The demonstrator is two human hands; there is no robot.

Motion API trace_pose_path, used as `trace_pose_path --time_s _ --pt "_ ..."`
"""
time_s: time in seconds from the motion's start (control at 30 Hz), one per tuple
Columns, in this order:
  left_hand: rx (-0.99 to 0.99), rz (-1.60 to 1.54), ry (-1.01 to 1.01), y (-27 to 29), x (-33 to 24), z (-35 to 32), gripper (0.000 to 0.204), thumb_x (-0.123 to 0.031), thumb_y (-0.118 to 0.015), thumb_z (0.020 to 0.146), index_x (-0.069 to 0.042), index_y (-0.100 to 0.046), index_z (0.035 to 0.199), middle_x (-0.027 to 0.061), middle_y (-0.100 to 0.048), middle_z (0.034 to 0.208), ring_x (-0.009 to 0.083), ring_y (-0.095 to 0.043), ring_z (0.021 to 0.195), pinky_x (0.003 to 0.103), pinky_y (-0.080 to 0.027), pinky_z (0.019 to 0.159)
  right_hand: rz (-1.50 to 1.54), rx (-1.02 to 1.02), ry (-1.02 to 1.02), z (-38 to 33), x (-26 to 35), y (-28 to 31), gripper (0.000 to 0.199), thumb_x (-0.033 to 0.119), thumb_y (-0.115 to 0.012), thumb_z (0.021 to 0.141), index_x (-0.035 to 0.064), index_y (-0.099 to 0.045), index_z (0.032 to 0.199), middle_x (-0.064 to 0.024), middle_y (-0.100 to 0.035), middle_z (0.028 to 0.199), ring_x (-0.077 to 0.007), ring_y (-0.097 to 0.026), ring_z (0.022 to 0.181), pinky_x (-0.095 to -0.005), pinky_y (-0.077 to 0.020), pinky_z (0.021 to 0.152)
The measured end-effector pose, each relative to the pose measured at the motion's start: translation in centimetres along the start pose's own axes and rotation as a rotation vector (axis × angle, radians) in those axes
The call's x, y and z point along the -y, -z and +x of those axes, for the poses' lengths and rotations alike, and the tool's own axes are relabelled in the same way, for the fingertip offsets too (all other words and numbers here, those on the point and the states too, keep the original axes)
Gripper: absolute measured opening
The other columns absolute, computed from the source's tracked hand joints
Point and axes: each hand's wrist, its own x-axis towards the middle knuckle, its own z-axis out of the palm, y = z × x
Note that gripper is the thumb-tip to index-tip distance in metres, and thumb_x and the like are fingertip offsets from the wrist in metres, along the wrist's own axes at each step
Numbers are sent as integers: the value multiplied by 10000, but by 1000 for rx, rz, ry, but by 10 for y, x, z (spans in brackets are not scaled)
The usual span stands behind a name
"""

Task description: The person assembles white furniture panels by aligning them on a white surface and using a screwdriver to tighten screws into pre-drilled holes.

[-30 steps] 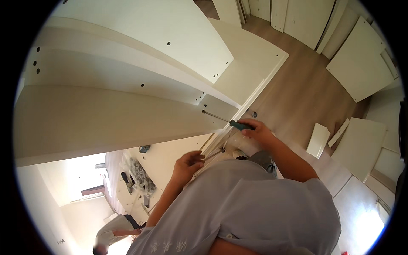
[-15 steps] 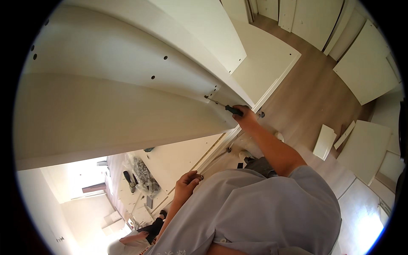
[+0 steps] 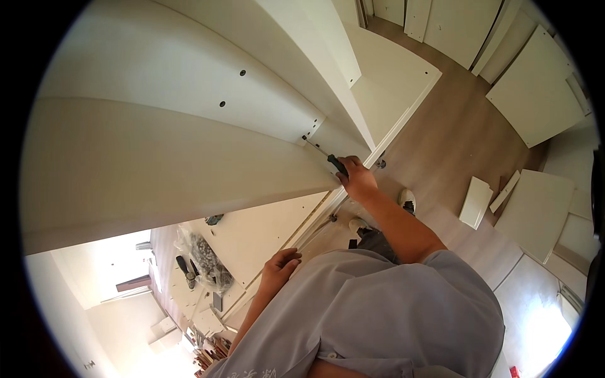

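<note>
My right hand (image 3: 358, 179) is closed round the dark handle of a screwdriver (image 3: 338, 166). Its thin shaft points up and left, and the tip meets a small dark fitting (image 3: 304, 137) in the inner corner of a white cabinet panel (image 3: 183, 79). Several more dark holes or fittings dot that panel. Low at my left side, in front of my shirt, my left hand (image 3: 282, 267) hangs with curled fingers, touching no panel. What it holds, if anything, is hidden.
On a white board lies a clear plastic bag (image 3: 211, 257) of small hardware, with a dark-handled tool (image 3: 186, 271) beside it. White panels (image 3: 535, 94) lie or lean to the right. My shoes (image 3: 407, 200) stand on the wood-look floor (image 3: 435, 145).
The view has shifted slightly. My right hand and the screwdriver handle have tilted a little, with the tip still at the fitting. A person at lower left has gone out of view.
</note>
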Motion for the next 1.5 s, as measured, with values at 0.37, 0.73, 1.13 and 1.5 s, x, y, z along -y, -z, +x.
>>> trace_pose_path --time_s 0.37,0.73,1.13,1.5 --pt "-23 -47 30 0 10 1 351 -76 -634 993 36 -586 1322 132 -711 1200 191 -674 1102 322 -543 973 -72 -166 132 19 -8 -16 336 252 -634 988 54 -613 1258 -120 -703 977 -186 -662 786 -340 -556 710" --pt "-48 -39 -30 -16 4 9 346 -100 -637 995 26 -595 1315 126 -718 1186 190 -684 1087 321 -549 948 -258 -48 214 49 -3 1 322 352 -548 1040 65 -623 1164 -86 -692 837 -191 -575 563 -378 -491 511" --pt "140 313 -280 -136 -80 103 391 -139 -634 984 33 -581 1332 164 -697 1188 226 -678 1092 346 -535 947 441 392 -190 38 -32 51 321 319 -570 1015 40 -666 1141 -100 -664 775 -207 -622 669 -373 -512 647" --pt "-572 506 -94 -190 -110 330 651 -341 -665 887 -1 -483 1412 311 -436 1453 483 -449 1326 536 -414 1088 -44 315 -494 -192 -141 292 377 329 -666 963 139 -670 1288 -147 -738 1104 -290 -714 1015 -375 -541 885"
